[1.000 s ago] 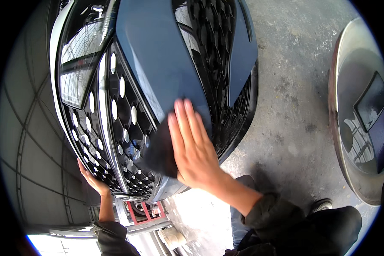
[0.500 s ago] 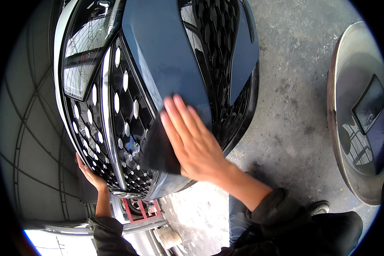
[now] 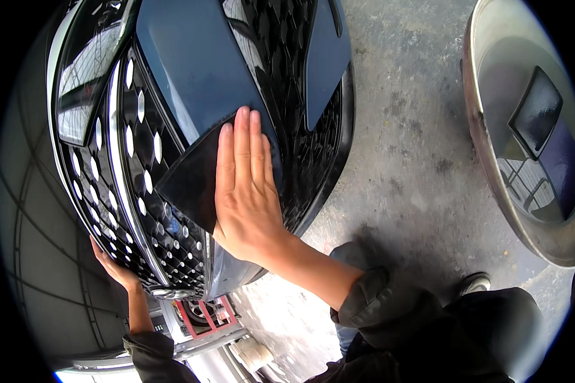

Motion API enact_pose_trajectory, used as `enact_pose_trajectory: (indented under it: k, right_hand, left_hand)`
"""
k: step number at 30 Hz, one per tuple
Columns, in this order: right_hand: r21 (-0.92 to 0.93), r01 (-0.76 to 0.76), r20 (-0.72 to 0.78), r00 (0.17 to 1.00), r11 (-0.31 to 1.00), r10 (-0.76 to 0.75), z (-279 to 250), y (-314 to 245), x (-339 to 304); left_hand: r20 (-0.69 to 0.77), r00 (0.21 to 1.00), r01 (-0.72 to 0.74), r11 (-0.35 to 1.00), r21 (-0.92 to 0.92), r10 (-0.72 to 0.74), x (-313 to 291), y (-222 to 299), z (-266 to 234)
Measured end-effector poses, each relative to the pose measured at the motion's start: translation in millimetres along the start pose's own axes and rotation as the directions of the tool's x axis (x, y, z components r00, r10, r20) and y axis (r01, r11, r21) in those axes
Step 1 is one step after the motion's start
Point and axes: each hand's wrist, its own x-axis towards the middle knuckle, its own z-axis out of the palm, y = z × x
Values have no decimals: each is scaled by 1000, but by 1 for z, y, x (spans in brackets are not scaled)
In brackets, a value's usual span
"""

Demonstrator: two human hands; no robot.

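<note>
No text legible; no numbers or signs readable

Covered, cropped

The right hand (image 3: 246, 191) hides part of the black sheet (image 3: 188, 182). The car's front (image 3: 191, 64) is cut off at eleven o'clock, the metal basin (image 3: 482, 131) at three. At four, a dark-clothed leg (image 3: 517, 325) is blurred; near nine, a blue patch (image 3: 174, 225) is too small to identify.
</note>
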Motion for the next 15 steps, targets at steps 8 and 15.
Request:
enact_pose_trajectory:
  k: [8,15]
  right_hand:
    - [-101,14,17,1000,995,-13,23,5,-44]
    - [-278,213,217,964,937,-155,39,16,-123]
  left_hand:
    - [-8,999,-30,999,35,31,4,-2,7]
    - [-43,999,2,998,60,0,8,17,14]
